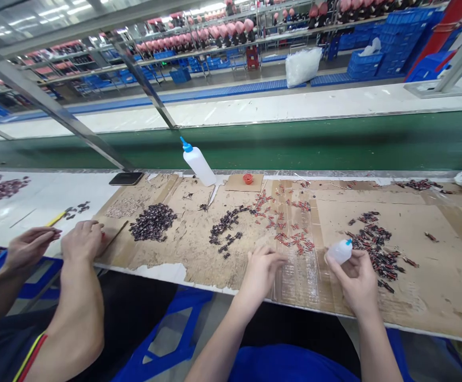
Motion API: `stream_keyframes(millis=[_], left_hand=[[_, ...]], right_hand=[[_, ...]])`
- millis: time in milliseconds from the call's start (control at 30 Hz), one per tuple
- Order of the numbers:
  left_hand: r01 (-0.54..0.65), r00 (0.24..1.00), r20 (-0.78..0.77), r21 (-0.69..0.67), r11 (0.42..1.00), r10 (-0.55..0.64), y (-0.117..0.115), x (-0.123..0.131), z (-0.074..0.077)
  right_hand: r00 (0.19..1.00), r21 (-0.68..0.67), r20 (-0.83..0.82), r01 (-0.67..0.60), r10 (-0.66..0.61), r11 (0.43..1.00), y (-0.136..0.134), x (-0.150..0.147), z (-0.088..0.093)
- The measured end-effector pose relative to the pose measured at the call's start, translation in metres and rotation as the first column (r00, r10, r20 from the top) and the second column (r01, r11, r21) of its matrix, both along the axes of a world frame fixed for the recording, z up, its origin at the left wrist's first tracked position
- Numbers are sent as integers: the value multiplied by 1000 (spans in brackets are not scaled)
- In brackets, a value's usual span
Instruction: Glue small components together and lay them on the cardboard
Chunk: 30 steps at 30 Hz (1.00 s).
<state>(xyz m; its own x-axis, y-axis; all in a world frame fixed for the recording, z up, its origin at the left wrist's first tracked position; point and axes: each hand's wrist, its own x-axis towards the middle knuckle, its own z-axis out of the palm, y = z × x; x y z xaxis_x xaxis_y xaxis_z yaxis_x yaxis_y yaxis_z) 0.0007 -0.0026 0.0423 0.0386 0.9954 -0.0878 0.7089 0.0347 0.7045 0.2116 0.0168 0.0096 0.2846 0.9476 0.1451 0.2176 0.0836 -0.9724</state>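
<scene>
The right hand (pixel 356 278) gripped a small bottle (pixel 340 250), blue tip up, over the bench (pixel 445 286). The left hand (pixel 260 268) curled nearby; whether it pinched anything could not be told. Red parts (pixel 294 239) lay just ahead, dark parts (pixel 376 249) beside the bottle.

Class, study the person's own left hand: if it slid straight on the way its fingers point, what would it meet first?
Most likely the scattered red pieces on the cardboard, just beyond the left hand, before the small bottle in the right hand; depth is unclear.
</scene>
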Motion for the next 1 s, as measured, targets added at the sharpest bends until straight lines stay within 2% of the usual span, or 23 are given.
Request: stream_keyframes(millis=[67,133,233,333,433,567,733,833,1000], left_hand=[[27,993,114,3,1000,-27,-1,12,-3],[11,989,146,-4,1000,-10,-2,23,-9],[-64,994,95,16,998,62,-3,33,-18],[-123,992,46,45,991,121,-6,32,-21],[-106,993,48,48,993,104,-9,27,-19],[-92,993,74,41,995,89,-11,24,-16],[-122,990,76,23,992,120,-10,26,-17],[-124,989,78,0,992,124,-10,25,-17],[-125,988,93,-23,992,127,-9,24,-17]], right_hand=[[993,5,-113,30,-29,1000,-3,-1,3],[971,26,-225,90,-82,996,-5,-3,6],[901,36,-411,168,-139,985,-5,-5,10],[866,9,-476,178,-152,984,-4,-8,10],[914,-10,-369,176,-167,984,-8,-11,7],[988,60,-76,141,-137,988,-16,-17,6],[987,113,157,23,-41,993,-20,-22,4],[975,94,219,6,-26,996,-20,-21,0],[974,77,225,-11,-6,997,-18,-21,1]])
